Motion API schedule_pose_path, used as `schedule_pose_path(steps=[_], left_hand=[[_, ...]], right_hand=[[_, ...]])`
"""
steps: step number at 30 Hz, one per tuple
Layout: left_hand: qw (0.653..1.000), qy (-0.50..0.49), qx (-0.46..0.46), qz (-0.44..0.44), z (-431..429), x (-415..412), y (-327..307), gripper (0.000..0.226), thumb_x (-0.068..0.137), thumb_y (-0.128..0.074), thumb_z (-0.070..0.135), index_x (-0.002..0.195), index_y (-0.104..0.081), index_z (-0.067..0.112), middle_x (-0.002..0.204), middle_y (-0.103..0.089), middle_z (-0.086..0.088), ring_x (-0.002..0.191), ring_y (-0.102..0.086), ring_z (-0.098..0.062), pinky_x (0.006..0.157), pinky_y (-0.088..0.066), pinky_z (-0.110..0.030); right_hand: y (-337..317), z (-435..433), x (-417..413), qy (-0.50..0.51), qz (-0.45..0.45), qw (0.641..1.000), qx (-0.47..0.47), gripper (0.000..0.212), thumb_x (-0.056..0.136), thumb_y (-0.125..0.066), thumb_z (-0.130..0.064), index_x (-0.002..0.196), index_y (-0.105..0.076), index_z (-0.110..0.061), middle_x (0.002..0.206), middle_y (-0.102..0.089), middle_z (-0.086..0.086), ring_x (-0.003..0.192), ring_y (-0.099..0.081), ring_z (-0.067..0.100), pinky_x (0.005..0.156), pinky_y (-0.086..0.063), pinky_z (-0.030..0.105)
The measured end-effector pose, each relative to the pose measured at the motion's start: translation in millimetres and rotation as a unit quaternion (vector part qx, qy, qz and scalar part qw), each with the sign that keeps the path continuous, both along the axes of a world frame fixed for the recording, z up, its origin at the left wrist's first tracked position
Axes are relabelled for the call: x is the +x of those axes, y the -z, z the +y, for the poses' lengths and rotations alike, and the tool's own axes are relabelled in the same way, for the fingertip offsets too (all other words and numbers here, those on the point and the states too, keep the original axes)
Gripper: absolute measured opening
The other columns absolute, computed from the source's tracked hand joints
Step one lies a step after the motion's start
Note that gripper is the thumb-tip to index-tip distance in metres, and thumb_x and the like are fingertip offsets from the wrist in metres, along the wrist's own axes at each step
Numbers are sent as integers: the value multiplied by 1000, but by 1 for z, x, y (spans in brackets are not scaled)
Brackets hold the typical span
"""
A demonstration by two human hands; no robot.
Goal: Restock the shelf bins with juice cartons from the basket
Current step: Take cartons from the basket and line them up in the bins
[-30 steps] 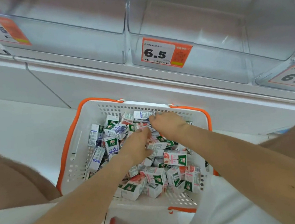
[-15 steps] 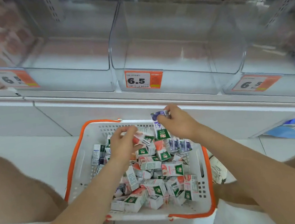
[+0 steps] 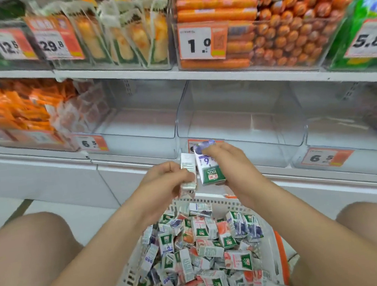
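A green and purple juice carton (image 3: 209,169) stands upright in the right hand (image 3: 227,159), whose fingers curl over its top edge and right side. Just beside it at 9 o'clock, a white carton (image 3: 187,167) is pinched in the curled fingers of the left hand (image 3: 161,183). Both are above the basket (image 3: 281,249) at 6 o'clock, heaped with loose cartons (image 3: 202,254). At 12 o'clock sits a clear bin (image 3: 239,125), with 1 price tag (image 3: 325,157) at 3 o'clock
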State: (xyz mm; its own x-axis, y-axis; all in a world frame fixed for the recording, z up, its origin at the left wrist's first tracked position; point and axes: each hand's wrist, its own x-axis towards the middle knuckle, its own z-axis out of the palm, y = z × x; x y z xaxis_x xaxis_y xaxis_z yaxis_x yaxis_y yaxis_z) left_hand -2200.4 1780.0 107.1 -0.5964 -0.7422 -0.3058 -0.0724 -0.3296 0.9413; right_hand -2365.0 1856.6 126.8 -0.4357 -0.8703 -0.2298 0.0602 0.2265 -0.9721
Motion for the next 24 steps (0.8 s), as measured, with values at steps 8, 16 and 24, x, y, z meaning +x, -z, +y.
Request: schedule_pose_path(steps=[8, 16, 24], left_hand=[[980, -40, -162, -109, -55, 22, -40, 93, 62, -100, 1, 137, -52, 27, 108, -74, -13, 72, -73, -22, 59, -58, -35], [949, -103, -280, -103, -84, 29, -39, 63, 59, -103, 9, 108, -64, 16, 91, -74, -3, 63, -74, -27, 49, -61, -40], [901, -165, -367, -162, -130, 49, -68, 54, 70, -95, 0, 106, -57, 15, 95, -70, -9, 60, -74, -25, 48, -59, -29]], right_hand=[[-24, -47, 15, -33, 231, 970, -66, 33, 90, -63, -58, 120, -66, -43, 105, -77, -13, 94, -73, 16, 87, -59, 42], [-12, -76, 11, 6, 286, 958, -17, 52, 57, -78, -53, 100, -50, -49, 88, -75, -7, 78, -76, 20, 79, -61, 51], [-14, -94, 27, -6, 338, 932, -129, 40, 76, -89, -35, 104, -61, -38, 95, -74, -19, 91, -71, 7, 78, -58, 35]])
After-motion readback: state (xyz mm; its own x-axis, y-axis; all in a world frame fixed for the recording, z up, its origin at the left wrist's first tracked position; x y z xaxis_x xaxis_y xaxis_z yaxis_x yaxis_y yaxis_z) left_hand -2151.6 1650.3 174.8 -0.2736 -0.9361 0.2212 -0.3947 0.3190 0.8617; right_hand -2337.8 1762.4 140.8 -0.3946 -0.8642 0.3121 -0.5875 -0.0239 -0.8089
